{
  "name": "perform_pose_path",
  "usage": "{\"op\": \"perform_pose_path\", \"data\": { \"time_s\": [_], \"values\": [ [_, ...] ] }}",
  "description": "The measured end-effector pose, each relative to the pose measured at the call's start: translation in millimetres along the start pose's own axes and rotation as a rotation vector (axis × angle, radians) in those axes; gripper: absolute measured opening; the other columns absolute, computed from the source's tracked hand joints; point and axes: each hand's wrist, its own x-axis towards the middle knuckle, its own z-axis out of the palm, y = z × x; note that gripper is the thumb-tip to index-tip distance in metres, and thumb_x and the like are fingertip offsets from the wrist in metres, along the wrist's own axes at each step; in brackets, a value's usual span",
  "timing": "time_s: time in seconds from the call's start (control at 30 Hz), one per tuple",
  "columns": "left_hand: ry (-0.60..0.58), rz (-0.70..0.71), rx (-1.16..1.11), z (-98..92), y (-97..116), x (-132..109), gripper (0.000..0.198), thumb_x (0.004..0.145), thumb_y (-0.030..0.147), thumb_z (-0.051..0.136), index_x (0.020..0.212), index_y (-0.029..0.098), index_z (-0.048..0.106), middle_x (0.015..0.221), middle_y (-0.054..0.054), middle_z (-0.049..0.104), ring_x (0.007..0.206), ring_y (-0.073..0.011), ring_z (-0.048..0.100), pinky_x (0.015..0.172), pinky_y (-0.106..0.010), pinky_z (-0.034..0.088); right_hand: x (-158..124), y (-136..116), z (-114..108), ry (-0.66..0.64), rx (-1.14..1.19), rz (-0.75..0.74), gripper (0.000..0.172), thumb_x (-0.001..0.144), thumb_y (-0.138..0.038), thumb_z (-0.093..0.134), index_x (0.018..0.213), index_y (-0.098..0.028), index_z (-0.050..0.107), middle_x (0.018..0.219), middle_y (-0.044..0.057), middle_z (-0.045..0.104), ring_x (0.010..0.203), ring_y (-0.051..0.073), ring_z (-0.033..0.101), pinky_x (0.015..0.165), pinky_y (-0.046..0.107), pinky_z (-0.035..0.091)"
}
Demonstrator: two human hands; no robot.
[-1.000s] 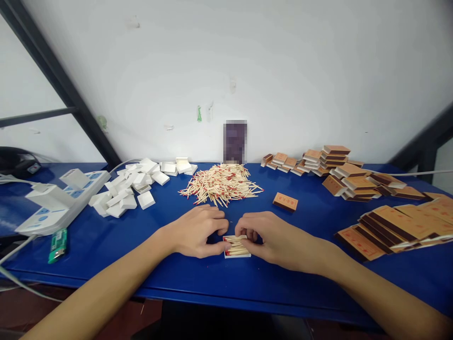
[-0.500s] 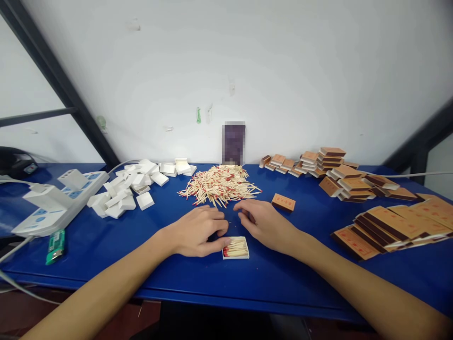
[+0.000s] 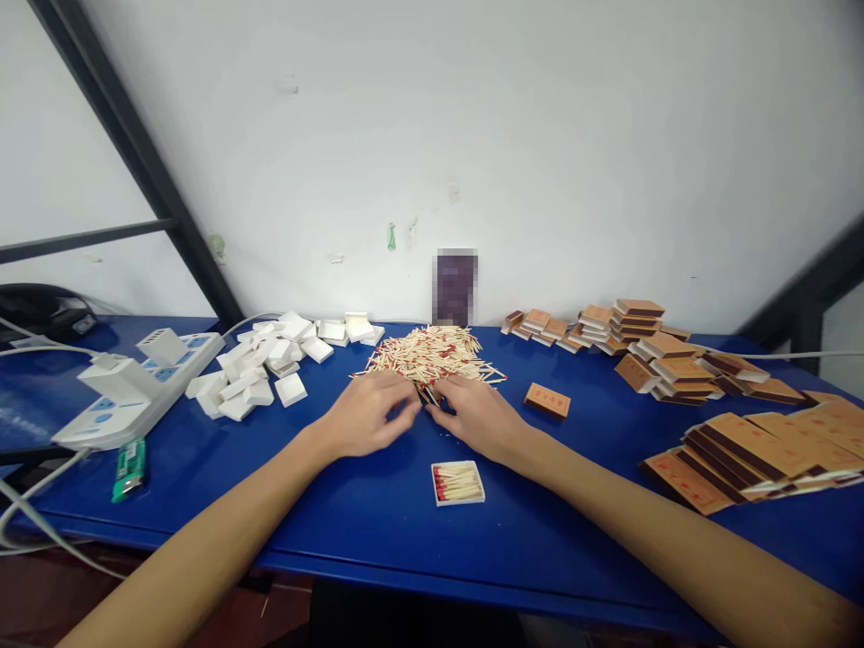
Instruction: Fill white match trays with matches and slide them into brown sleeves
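Note:
At the front edge of a heap of red-tipped matches (image 3: 432, 353), my two hands are close together. My left hand (image 3: 374, 412) is curled, thumb and forefinger nearly meeting at some matches; its other fingertips are hidden. Facing it, my right hand (image 3: 478, 416) is bent inward, its fingers closed on matches at the heap's edge. A few match ends show between the hands. Nearer to me, a white matchbox tray (image 3: 459, 500) lies open, untouched, with a layer of matches in it, red heads to the left.
White empty trays (image 3: 257, 360) lie piled at left, beside a power strip (image 3: 135, 396) and a green packet (image 3: 130, 470). One matchbox sleeve (image 3: 548, 400) lies right of my hands. Stacks of matchbox sleeves (image 3: 756, 441) cover the right side. A wall (image 3: 337, 180) stands behind.
Both hands have moved forward from around the tray to the heap. My left thumb has left the tray of matches. The camera view has shifted slightly.

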Motion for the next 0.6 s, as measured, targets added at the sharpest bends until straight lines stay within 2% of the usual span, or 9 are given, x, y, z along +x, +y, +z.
{"op": "perform_pose_path", "data": {
  "time_s": [0.1, 0.23, 0.33, 0.43, 0.5, 0.6],
  "values": [
    [0.009, -0.119, 0.056, -8.0, -24, -3, 0.022, 0.093, 0.026, 0.041, 0.081, 0.017, 0.056, 0.074, 0.000, 0.061, 0.067, -0.0146, 0.053, 0.074, -0.031, 0.033, -1, -2, 0, -0.010, -0.032, 0.019, 0.013, 0.093, -0.021, 0.052, 0.087, -0.015, 0.062, 0.089, 0.007, 0.065, 0.081, 0.018, 0.059, 0.072, 0.028, 0.040],
    [-0.076, -0.208, 0.070, -13.8, -45, -6, 0.019, 0.089, 0.027, 0.046, 0.079, 0.017, 0.059, 0.055, 0.005, 0.056, 0.050, -0.0102, 0.047, 0.076, -0.032, 0.034, -6, -2, -2, -0.011, -0.030, 0.019, 0.015, 0.092, -0.018, 0.051, 0.083, -0.016, 0.062, 0.087, 0.006, 0.065, 0.077, 0.015, 0.058, 0.070, 0.026, 0.039],
    [-0.085, -0.211, 0.013, -12.3, -45, -6, 0.017, 0.087, 0.029, 0.050, 0.080, 0.017, 0.060, 0.049, 0.006, 0.052, 0.045, -0.0095, 0.046, 0.068, -0.027, 0.037, -9, -3, -1, 0.002, -0.029, 0.029, 0.014, 0.091, -0.018, 0.052, 0.082, -0.016, 0.062, 0.086, 0.006, 0.067, 0.077, 0.016, 0.059, 0.069, 0.027, 0.037],
    [-0.084, -0.198, -0.014, -8.2, -38, -4, 0.018, 0.089, 0.031, 0.050, 0.084, 0.018, 0.061, 0.053, 0.005, 0.051, 0.048, -0.0105, 0.046, 0.057, -0.024, 0.033, -9, -6, 0, 0.018, -0.035, 0.031, 0.015, 0.090, -0.020, 0.053, 0.080, -0.016, 0.063, 0.081, 0.004, 0.068, 0.076, 0.017, 0.060, 0.078, 0.032, 0.037],
    [-0.089, -0.180, 0.005, -5.6, -35, -3, 0.016, 0.089, 0.029, 0.050, 0.088, 0.018, 0.061, 0.059, 0.004, 0.053, 0.053, -0.0113, 0.048, 0.057, -0.023, 0.033, -7, -8, -1, 0.031, -0.061, 0.045, 0.017, 0.091, -0.023, 0.053, 0.082, -0.016, 0.065, 0.076, 0.004, 0.069, 0.075, 0.018, 0.061, 0.085, 0.035, 0.036],
    [-0.095, -0.160, 0.059, -3.6, -34, -3, 0.015, 0.089, 0.028, 0.050, 0.089, 0.018, 0.062, 0.068, 0.001, 0.057, 0.059, -0.0122, 0.051, 0.059, -0.024, 0.034, -3, -11, -2, 0.000, -0.109, 0.072, 0.022, 0.094, -0.029, 0.051, 0.092, -0.016, 0.069, 0.078, 0.007, 0.070, 0.079, 0.021, 0.063, 0.078, 0.033, 0.038]
  ]
}}
